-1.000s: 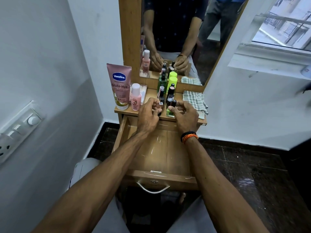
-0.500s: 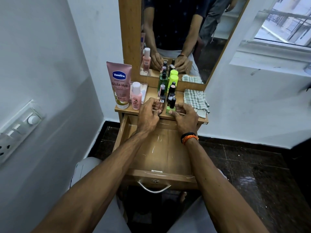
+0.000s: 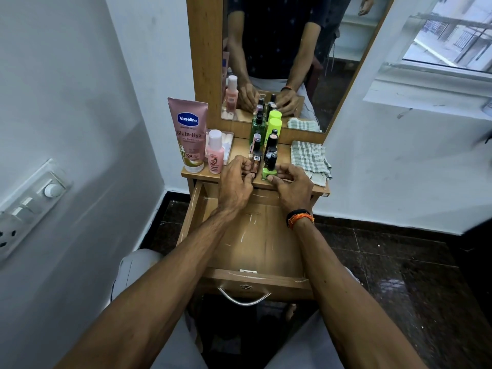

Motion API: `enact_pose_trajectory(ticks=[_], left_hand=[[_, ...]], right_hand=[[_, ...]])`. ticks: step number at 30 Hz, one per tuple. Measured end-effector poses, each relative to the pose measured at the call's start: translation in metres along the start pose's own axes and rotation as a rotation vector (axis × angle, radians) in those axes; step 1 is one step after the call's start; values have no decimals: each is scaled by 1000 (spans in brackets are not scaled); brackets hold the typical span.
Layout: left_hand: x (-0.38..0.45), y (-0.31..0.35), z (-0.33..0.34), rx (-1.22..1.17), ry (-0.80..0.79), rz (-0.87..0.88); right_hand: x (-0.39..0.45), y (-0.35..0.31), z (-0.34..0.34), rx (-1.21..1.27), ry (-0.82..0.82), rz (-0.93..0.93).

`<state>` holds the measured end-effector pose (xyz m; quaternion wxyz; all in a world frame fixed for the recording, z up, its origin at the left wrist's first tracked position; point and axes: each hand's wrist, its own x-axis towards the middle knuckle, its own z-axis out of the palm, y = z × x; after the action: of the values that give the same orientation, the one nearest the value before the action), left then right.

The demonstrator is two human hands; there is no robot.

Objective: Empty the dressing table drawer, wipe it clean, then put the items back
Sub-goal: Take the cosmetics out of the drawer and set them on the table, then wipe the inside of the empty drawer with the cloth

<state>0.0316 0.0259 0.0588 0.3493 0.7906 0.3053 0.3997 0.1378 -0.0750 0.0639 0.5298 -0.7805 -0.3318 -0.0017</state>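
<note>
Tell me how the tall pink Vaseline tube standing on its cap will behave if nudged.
The tall pink Vaseline tube would probably tip easily: it stands upright on a narrow cap and widens toward the top. It looks like soft plastic, so likely squashy, not fragile. Falling rightward, it could knock the small pink bottle right beside it.

This is a room in a home, most likely a bedroom corner fitted out for grooming. A small light-brown wooden dressing table stands against white painted walls, with a tall wood-framed mirror rising from its top. Toiletries crowd the shelf: a pink Vaseline lotion tube, a small pink bottle with a white cap, and a cluster of dark-capped nail polish bottles. A white wall switch panel, a dark polished stone floor and a window looking onto neighbouring buildings complete the domestic setting.
</note>
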Motion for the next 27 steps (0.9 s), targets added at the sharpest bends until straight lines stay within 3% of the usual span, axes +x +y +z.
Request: enact_pose_trajectory(ticks=[23, 27], left_hand=[[-4, 1, 0, 2, 5, -16], [-8, 0, -1, 1, 23, -3]], right_hand=[[-6, 6, -1, 42, 12, -12], [-6, 10, -5, 3, 84, -24]])
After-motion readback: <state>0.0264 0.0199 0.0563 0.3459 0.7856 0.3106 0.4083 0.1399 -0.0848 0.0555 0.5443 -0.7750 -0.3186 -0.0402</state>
